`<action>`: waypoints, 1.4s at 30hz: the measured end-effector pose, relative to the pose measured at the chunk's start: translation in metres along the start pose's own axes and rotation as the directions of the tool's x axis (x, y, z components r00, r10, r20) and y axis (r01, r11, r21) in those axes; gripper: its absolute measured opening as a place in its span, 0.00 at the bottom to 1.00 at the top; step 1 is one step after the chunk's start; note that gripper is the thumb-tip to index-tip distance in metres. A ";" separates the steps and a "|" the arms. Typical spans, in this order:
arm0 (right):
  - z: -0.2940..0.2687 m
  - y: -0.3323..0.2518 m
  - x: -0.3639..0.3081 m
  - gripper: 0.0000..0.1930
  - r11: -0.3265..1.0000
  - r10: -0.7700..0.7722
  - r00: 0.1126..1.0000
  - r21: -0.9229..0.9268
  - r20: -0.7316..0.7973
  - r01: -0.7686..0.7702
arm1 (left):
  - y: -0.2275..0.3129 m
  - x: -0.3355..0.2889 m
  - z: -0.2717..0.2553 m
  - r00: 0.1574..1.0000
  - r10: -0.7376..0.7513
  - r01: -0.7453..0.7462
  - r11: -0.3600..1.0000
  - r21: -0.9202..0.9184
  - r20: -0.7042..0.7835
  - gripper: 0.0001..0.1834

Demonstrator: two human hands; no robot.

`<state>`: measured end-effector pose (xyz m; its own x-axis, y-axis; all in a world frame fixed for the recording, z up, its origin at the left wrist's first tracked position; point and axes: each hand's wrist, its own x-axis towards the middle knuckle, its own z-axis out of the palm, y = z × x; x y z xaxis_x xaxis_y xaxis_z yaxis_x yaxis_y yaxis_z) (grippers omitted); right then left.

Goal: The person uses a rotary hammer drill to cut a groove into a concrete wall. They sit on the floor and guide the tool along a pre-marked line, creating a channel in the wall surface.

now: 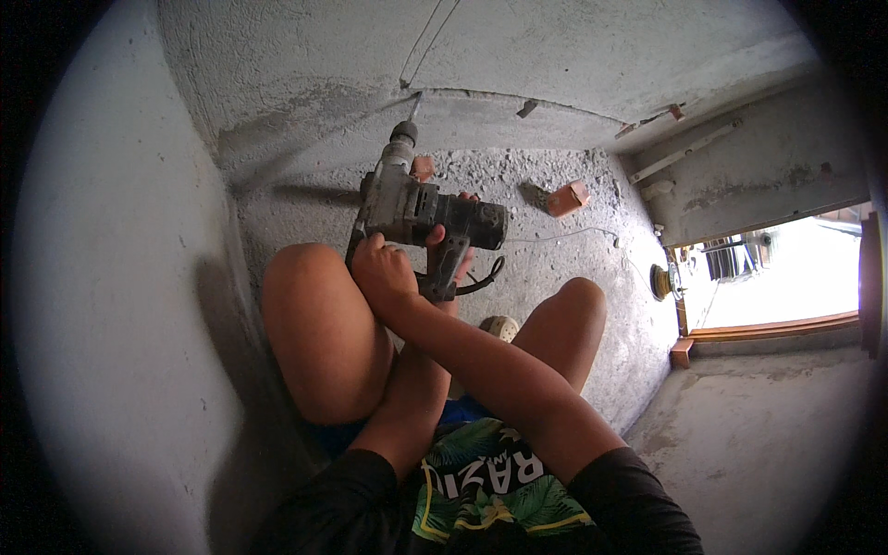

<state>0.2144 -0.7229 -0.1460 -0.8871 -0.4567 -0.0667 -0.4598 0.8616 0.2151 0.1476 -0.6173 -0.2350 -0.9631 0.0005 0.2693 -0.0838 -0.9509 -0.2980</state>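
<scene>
A large grey, dusty rotary hammer drill (400,205) is in both my hands, above my bent knees. Its long bit (415,108) points up and away, with the tip at the groove (481,93) along the rough wall; whether it has entered the wall I cannot tell. My forearms cross, the right over the left. My right hand (385,272) is closed at the drill's near side, seemingly round a side handle that it mostly hides. My left hand (436,237) wraps the rear grip (448,268), partly hidden behind it.
Rubble and reddish brick pieces (568,198) lie on the concrete floor beyond my knees. A thin wire (564,235) runs across it. The plain left wall (120,277) stands close. To the right is a bright opening (772,277) with a wooden frame.
</scene>
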 end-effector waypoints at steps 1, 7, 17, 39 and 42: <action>0.001 -0.001 0.001 0.08 1.000 0.002 1.000 0.001 -0.010 -0.002 | 0.001 0.000 0.000 1.000 -0.005 0.005 1.000 -0.021 -0.006 0.40; 0.003 -0.002 0.003 0.07 0.999 0.022 1.000 -0.037 -0.021 -0.023 | -0.001 0.001 0.002 1.000 0.003 -0.003 1.000 -0.031 0.013 0.42; 0.007 0.000 0.002 0.08 0.998 0.029 0.997 -0.048 -0.066 -0.032 | -0.003 0.000 0.011 0.995 -0.087 0.093 0.986 -0.135 0.050 0.42; 0.012 0.002 0.008 0.07 0.998 0.017 0.999 -0.053 -0.038 -0.019 | -0.006 0.005 0.000 0.999 -0.018 0.022 0.997 -0.077 0.048 0.41; 0.010 0.004 0.008 0.08 0.999 0.023 0.999 -0.041 -0.048 -0.025 | -0.011 0.007 0.001 0.999 0.040 -0.041 0.999 -0.030 -0.011 0.40</action>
<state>0.2045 -0.7207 -0.1558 -0.8943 -0.4472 -0.0152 -0.4358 0.8627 0.2565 0.1418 -0.6071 -0.2294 -0.9684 -0.0345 0.2469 -0.0522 -0.9405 -0.3358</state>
